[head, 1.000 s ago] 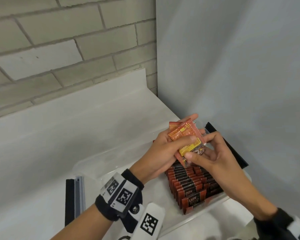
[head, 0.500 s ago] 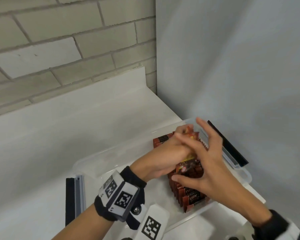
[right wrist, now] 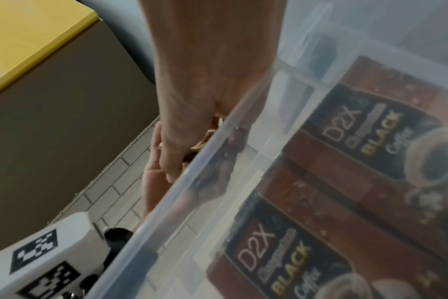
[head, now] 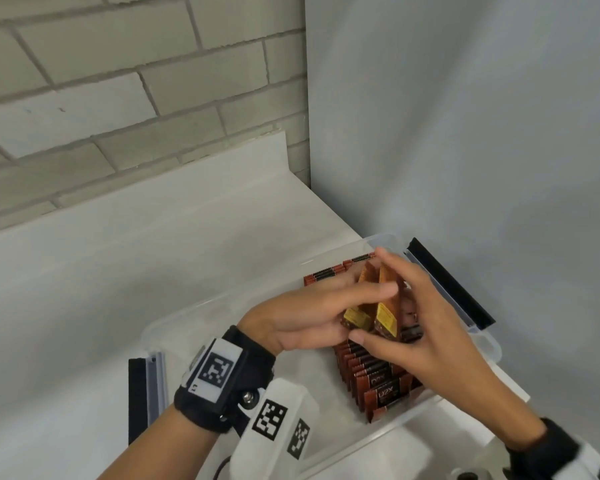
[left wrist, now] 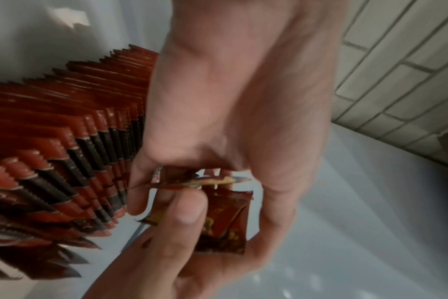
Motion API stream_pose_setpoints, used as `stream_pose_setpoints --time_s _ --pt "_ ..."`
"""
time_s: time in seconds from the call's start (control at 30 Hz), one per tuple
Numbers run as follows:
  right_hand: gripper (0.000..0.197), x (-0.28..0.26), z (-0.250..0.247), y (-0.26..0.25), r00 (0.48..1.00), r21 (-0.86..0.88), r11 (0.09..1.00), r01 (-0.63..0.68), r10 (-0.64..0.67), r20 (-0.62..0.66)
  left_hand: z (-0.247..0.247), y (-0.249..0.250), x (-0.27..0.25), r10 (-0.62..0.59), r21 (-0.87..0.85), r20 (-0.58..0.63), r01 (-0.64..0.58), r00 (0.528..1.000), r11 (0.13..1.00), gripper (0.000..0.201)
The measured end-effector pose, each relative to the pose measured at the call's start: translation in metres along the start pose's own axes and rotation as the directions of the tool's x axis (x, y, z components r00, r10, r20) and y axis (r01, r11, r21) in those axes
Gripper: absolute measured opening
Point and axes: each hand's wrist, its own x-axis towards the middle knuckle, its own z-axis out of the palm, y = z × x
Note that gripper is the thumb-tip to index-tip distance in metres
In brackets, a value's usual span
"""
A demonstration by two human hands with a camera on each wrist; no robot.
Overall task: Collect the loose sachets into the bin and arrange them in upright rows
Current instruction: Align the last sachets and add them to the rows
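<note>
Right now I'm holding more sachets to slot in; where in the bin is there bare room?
Bare bin floor lies left of the sachet rows, beside the left hand. The right side is crowded with rows, under the right hand.
</note>
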Motion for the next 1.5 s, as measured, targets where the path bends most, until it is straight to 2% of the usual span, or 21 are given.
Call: stream_pose_setpoints --time_s 0.07,0.17,0.3,0.37,0.43,0.63,0.67,0.77,0.87,0.97,1.03,1.1,1.2,1.33,1.43,1.5 --pt "0.068 0.001 -0.001 0.0 1.0 0.003 1.0 0.018 -0.018 0.0 -0.003 -0.001 0.001 -0.016 -0.036 -0.041 0.015 0.999 0.999 0.04" --pt "0.056 0.002 -0.002 0.0 1.0 -0.006 1.0 0.02 -0.02 -0.006 -0.006 -0.004 0.0 -0.04 -0.042 -0.056 0.038 0.998 0.998 0.064" --pt "0.064 0.001 0.0 0.0 0.997 -0.09 0.996 0.003 0.004 0.072 -0.009 -0.005 -0.003 -0.044 0.121 -0.035 0.048 0.998 0.992 0.1" --pt "0.072 0.001 0.0 -0.001 0.995 -0.075 0.997 -0.023 0.03 0.091 -0.009 -0.007 -0.002 -0.043 0.187 -0.052 0.052 0.998 0.981 0.11" --pt "0.082 0.0 0.0 -0.002 0.992 -0.04 0.996 -0.078 0.081 0.092 -0.007 -0.008 -0.001 -0.052 0.223 -0.097 0.073 0.994 0.972 0.102" --pt "0.102 -0.001 0.002 0.001 0.988 0.008 0.989 -0.145 0.145 0.047 -0.006 -0.003 0.004 -0.061 0.129 -0.198 0.088 0.978 0.988 0.028" --pt "0.105 -0.001 0.002 0.002 0.988 0.026 0.988 -0.15 0.149 0.045 -0.008 -0.003 0.005 -0.06 0.11 -0.218 0.086 0.974 0.99 0.021" --pt "0.103 0.002 0.0 0.003 0.982 0.114 0.976 -0.184 0.188 -0.031 -0.013 -0.002 0.007 -0.019 0.1 -0.284 0.049 0.959 0.994 0.021" --pt "0.082 0.005 -0.005 0.006 0.952 0.218 0.947 -0.235 0.269 -0.144 -0.014 -0.001 0.008 0.056 0.103 -0.299 -0.026 0.953 0.994 0.024" --pt "0.076 0.006 -0.011 0.012 0.916 0.337 0.888 -0.313 0.376 -0.138 -0.014 0.0 0.007 0.089 0.083 -0.273 -0.068 0.958 0.994 0.022" --pt "0.062 0.005 -0.015 0.014 0.907 0.38 0.859 -0.344 0.408 -0.102 -0.014 0.0 0.007 0.084 0.102 -0.276 -0.058 0.957 0.993 0.024" --pt "0.038 0.005 -0.016 0.012 0.898 0.469 0.811 -0.349 0.432 -0.08 -0.014 -0.002 0.008 0.073 0.125 -0.294 -0.038 0.953 0.991 0.033" --pt "0.021 0.004 -0.019 0.012 0.874 0.526 0.783 -0.332 0.465 -0.141 -0.016 -0.002 0.01 0.032 0.13 -0.303 0.008 0.953 0.991 0.055" --pt "0.013 0.003 -0.022 0.008 0.893 0.532 0.81 -0.247 0.403 -0.199 -0.02 0.0 0.011 -0.063 0.05 -0.295 0.081 0.953 0.995 0.068" --pt "0.012 0.001 -0.021 0.004 0.929 0.494 0.844 -0.21 0.33 -0.168 -0.02 0.001 0.011 -0.069 0.005 -0.279 0.073 0.958 0.997 0.052" --pt "0.019 0.0 -0.021 0.005 0.951 0.441 0.878 -0.187 0.274 -0.142 -0.02 0.0 0.011 -0.045 0.016 -0.269 0.051 0.962 0.999 0.042"
